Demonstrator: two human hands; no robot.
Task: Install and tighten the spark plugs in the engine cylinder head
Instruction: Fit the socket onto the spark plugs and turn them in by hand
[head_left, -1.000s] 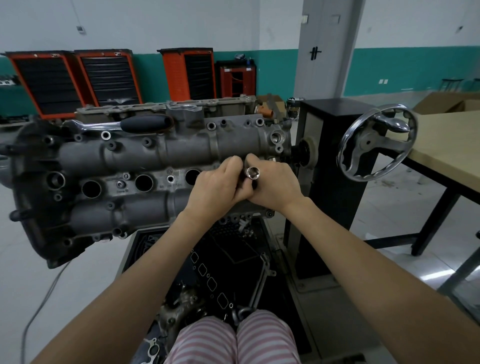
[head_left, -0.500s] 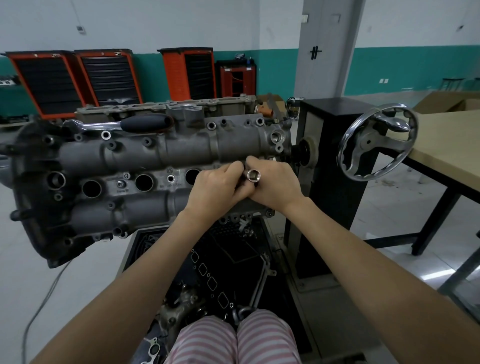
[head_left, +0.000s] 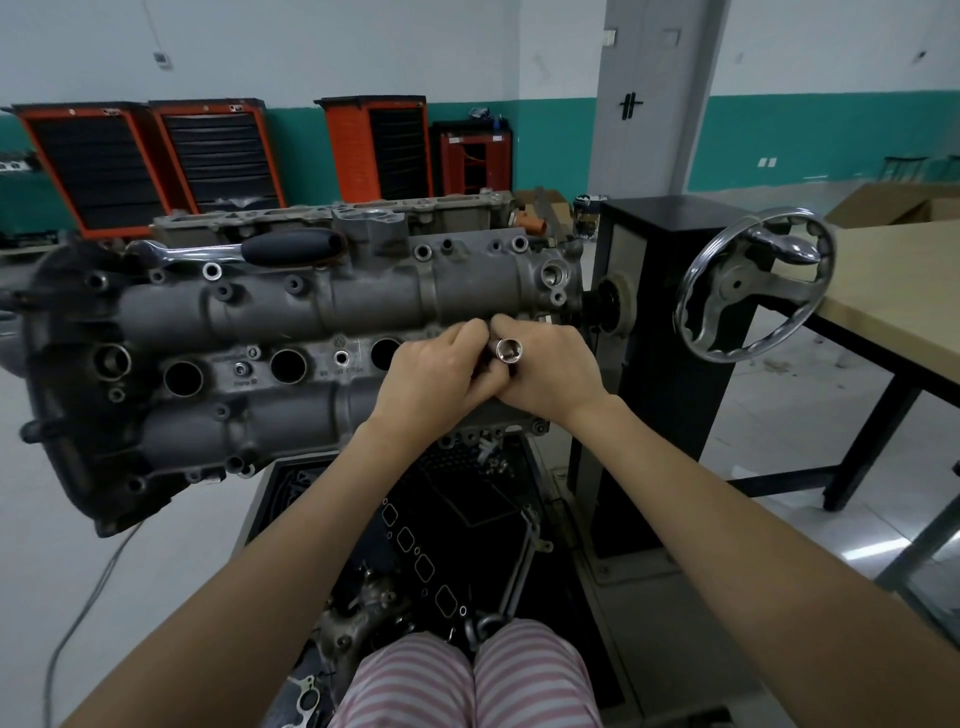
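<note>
Standing in a workshop with white walls and a teal lower band, the engine head (head_left: 311, 358) is carried on a black stand (head_left: 660, 332) over a pale tiled floor (head_left: 104, 597). Orange tool cabinets (head_left: 93, 166) line the far wall, and a grey pillar (head_left: 649, 93) rises behind the stand. A chrome handwheel (head_left: 753, 283) juts from the stand's right side, next to a tan worktop (head_left: 893, 280) on black legs. Under the head lies a dark tray (head_left: 467, 530) with gaskets and loose metal parts. A cable (head_left: 83, 613) trails across the floor at left.

The engine head lies with its long axis running left to right, its top face turned toward the camera and tilted a little. A row of round plug holes (head_left: 183, 378) runs along its middle. A ratchet handle (head_left: 249, 249) rests along its upper edge, parallel to that axis.

The socket tube (head_left: 508, 351) sits at the right end of the hole row, its long axis pointing out of the head toward the viewer, open chrome mouth facing the camera. The left hand (head_left: 441, 374) and right hand (head_left: 550, 379) meet around it, fingers curled and pinching the tube from either side, thumbs touching near its top. Whether a plug sits inside cannot be told.
</note>
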